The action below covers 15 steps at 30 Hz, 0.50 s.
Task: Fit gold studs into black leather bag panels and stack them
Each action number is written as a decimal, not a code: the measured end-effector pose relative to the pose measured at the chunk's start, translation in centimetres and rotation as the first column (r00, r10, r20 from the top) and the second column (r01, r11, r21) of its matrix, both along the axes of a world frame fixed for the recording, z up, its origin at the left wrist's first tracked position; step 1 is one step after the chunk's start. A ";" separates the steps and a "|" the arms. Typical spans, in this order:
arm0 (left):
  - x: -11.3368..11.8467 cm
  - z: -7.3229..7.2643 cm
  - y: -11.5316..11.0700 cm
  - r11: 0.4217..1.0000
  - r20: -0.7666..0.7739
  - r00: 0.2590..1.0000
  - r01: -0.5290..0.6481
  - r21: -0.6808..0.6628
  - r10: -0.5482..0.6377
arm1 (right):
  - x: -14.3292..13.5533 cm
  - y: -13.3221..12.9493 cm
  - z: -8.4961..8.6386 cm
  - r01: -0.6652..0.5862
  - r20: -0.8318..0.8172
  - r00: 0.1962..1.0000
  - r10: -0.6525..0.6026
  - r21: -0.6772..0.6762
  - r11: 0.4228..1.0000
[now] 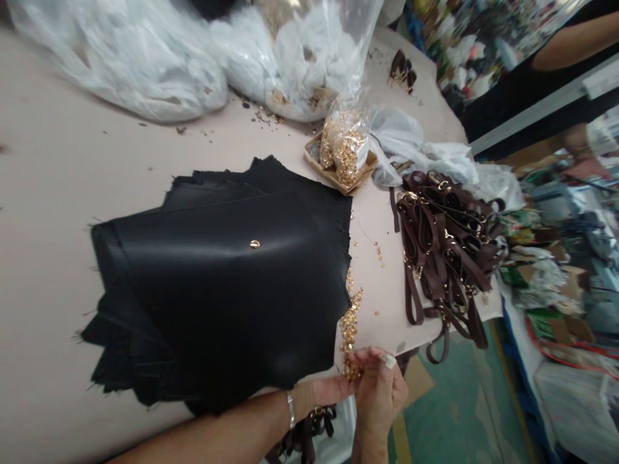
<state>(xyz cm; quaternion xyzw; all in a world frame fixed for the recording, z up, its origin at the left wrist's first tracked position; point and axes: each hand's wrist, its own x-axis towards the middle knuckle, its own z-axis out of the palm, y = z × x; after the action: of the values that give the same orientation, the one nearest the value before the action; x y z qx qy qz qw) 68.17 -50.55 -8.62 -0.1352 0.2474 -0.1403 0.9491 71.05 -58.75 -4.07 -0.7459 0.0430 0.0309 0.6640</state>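
Observation:
My left hand [331,390], with a bracelet at the wrist, reaches to the table's front edge, where its fingertips meet my right hand [380,396]. The fingers of both are bent and drawn together beside a pile of small gold metal pieces [350,328]. What they grip is hidden. A small white patch [388,361] shows at my right fingers; I cannot tell if it is tape or a scrap. Left of the hands lies a stack of black leather-like sheets [217,296] with frayed edges. One gold fitting [255,244] sits on the top sheet.
Brown straps with gold clasps [442,245] lie heaped at the right. Behind the sheets, a cardboard tray [345,188] holds clear bags of gold pieces [345,145]. Large plastic bags [130,64] line the back of the table [62,154]. Another person's arm [575,44] shows at upper right.

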 end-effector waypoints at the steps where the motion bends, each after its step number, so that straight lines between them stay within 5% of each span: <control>1: 0.0 0.0 0.1 1.000 0.010 1.000 -0.005 -0.012 0.005 | 0.3 0.2 0.2 -0.002 0.021 1.000 0.001 0.027 1.000; 4: -0.4 -0.1 0.2 0.999 0.063 0.998 -0.010 -0.035 0.012 | 4.3 1.1 0.7 -0.035 0.153 0.988 0.030 0.031 0.999; 10: -1.3 -1.8 -0.9 0.999 0.080 0.997 0.002 -0.037 0.001 | 18.3 3.9 0.0 -0.092 0.300 0.933 0.197 -0.331 0.939; 15: -0.8 -1.4 -0.7 0.997 -0.045 0.999 0.018 -0.069 -0.021 | 24.1 8.7 -1.7 -0.193 0.273 0.927 0.257 -0.242 0.951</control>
<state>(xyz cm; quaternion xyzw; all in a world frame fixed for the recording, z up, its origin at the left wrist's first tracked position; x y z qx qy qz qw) 67.33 -51.28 -9.99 -0.1685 0.2652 -0.1549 0.9366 95.17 -50.06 -5.75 -0.8078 -0.1420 -0.0116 0.5720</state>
